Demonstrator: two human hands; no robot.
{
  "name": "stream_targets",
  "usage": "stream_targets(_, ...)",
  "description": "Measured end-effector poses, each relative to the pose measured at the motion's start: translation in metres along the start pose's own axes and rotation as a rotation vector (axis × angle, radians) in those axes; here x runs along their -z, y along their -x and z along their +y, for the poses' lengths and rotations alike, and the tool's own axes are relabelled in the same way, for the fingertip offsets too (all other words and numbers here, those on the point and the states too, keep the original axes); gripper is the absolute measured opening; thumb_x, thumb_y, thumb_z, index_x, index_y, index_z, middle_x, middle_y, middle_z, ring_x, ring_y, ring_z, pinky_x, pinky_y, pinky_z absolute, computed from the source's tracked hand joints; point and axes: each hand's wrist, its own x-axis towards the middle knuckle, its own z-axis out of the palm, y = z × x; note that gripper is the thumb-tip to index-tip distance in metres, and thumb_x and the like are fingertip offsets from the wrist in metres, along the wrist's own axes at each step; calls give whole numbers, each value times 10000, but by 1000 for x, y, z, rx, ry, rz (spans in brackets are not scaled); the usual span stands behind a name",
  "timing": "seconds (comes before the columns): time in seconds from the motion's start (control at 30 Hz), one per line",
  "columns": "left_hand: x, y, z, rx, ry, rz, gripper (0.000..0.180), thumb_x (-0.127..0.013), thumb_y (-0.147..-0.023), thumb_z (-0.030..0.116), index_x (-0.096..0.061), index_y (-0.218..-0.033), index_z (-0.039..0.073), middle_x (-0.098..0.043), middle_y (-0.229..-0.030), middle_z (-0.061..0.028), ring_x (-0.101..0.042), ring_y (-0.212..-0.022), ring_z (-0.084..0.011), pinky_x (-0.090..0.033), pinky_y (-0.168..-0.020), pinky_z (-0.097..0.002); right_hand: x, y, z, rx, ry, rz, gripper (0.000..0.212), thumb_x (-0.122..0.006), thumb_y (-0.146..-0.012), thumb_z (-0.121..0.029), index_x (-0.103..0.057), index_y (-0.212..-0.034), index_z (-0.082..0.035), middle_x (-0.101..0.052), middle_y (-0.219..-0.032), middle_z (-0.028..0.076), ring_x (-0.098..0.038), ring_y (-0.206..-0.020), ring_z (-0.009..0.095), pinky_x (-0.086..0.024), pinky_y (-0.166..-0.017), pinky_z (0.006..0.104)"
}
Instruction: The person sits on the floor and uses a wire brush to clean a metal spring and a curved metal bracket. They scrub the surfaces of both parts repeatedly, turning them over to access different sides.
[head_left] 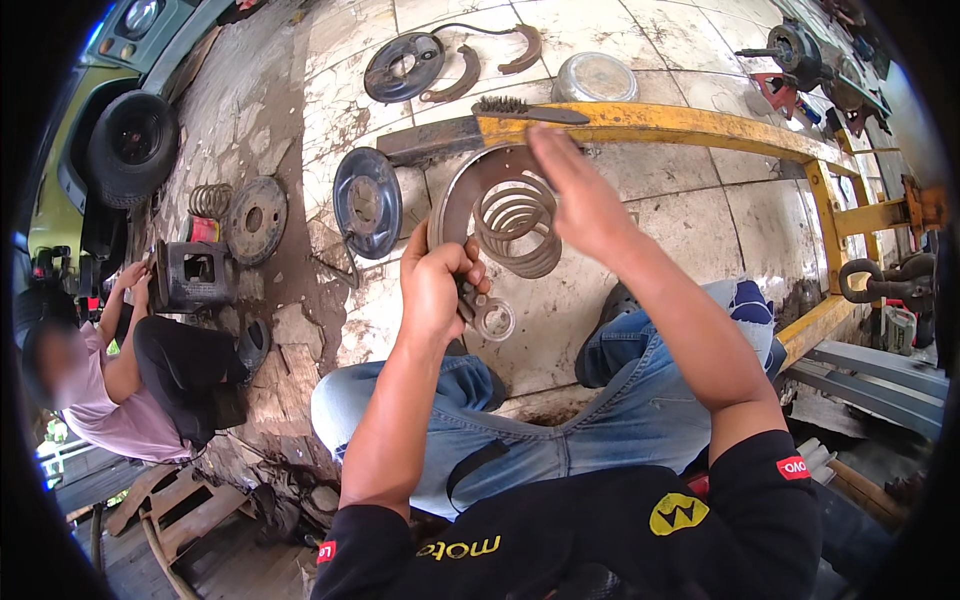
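Note:
My left hand (437, 285) is wrapped round the lower end of a curved brake shoe (460, 195), which stands on edge. Below that grip hangs a metal arm with a ring end (495, 319); whether it is joined to the shoe I cannot tell. My right hand (582, 195) has its fingers stretched out straight beside the shoe's upper end; nothing shows in it. Behind the shoe, on the tiles, is a rusty coil spring (517, 228). A wire brush (530, 110) lies on the yellow beam just beyond my right fingertips.
The yellow metal frame (690, 122) crosses ahead and down my right side. Dark backing plates (366, 203), loose brake shoes (522, 50) and a silver drum (597, 76) lie on the tiles. At left a person (120, 390) crouches, hands on a dark housing (195, 277).

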Motion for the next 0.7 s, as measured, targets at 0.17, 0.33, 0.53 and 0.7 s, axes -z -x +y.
stream_targets(0.17, 2, 2, -5, 21, 102, -26, 355, -440, -698, -74, -478, -1044, -3, -517, -774, -101, -495, -561, -174, -451, -487, -341, -33, 15, -17, 280, 85, -36, 497, -420, -913, -32, -449, -1408, -67, -409, -1502, 118, -364, -1406, 284, -295, -1164, 453)
stream_targets(0.33, -4, 3, -6, 9, 117, -2, 358, -445, -703, -86, -472, -1050, -1, -519, -784, -101, -501, -565, -176, -455, -486, -343, -22, 14, -15, 132, 28, -57, 524, -456, -895, -12, -445, -1416, -71, -383, -1518, 127, -354, -1411, 298, -301, -1156, 459)
stream_targets(0.53, -1, 4, -6, 11, 95, 18, 390, -436, -699, -88, -471, -1079, -8, -518, -793, -108, -501, -567, -177, -453, -487, -339, -27, 9, -7, 10, -2, -75, 686, -549, -769, 96, -417, -1429, -39, -382, -1512, 155, -349, -1411, 319, -311, -1162, 446)
stream_targets(0.7, -1, 3, -6, -28, 61, 0, 416, -424, -697, -55, -484, -1104, 7, -505, -803, -100, -486, -587, -168, -454, -516, -339, -34, 14, -17, 231, 66, -23, 533, -447, -877, 20, -429, -1409, -6, -413, -1480, 197, -378, -1389, 347, -309, -1151, 468)
